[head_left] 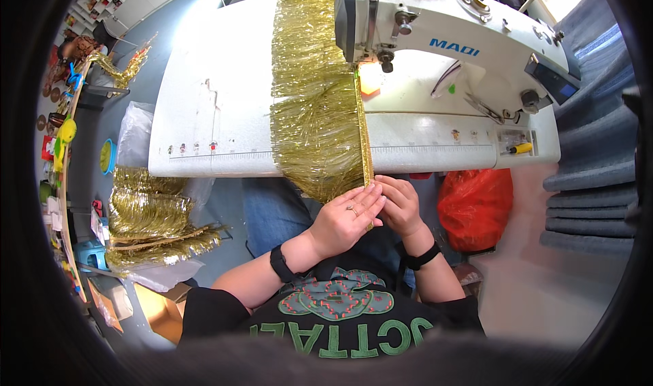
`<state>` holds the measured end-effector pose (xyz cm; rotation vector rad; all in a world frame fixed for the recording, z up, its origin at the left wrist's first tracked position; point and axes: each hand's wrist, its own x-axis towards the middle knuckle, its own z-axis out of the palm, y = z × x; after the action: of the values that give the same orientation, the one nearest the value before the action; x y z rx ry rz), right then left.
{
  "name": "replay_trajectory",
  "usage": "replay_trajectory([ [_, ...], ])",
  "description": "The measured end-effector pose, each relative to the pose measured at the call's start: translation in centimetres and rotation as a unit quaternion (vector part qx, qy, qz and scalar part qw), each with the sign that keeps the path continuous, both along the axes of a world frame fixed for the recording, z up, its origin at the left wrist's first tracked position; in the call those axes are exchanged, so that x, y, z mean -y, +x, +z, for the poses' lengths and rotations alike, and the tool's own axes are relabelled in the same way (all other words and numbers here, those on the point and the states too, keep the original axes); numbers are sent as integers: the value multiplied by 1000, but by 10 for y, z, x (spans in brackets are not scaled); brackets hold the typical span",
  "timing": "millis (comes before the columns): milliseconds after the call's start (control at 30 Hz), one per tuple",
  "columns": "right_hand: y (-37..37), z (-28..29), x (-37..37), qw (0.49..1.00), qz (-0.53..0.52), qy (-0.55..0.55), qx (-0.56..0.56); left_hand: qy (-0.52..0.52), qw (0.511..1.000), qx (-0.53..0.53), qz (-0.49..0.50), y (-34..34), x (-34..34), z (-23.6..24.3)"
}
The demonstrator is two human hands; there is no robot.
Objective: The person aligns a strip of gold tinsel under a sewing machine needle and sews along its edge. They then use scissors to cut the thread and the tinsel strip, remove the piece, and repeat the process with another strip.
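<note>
A wide strip of gold tinsel fringe (309,114) runs from the far edge of the white sewing table toward me and hangs over the near edge. Its right side has a narrow glittery gold band (364,141), which passes under the head of a white sewing machine (449,36). Just off the table's near edge, my left hand (350,212) has its fingers closed on the band and the fringe beside it. My right hand (400,206) meets it from the right, pinching the same band. The fingertips of both hands nearly touch, hiding part of the band.
Metal snips (484,107) lie on the white table (218,100), right of the needle area. A yellow-handled tool (521,148) sits in a recess at the right. Below hangs a red plastic bag (476,209). More gold fringe (153,212) is piled at the left, near an open cardboard box (160,311).
</note>
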<state>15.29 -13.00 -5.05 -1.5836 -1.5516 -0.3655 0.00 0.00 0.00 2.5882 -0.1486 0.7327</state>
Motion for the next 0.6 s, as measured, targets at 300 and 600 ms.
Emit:
replay_trajectory([
  [300, 1, 1, -2, 1000, 10, 13, 2, -20, 1000, 11, -1, 1, 2, -6],
  [600, -1, -10, -1, 1000, 0, 22, 10, -21, 999, 29, 23, 0, 8, -14],
])
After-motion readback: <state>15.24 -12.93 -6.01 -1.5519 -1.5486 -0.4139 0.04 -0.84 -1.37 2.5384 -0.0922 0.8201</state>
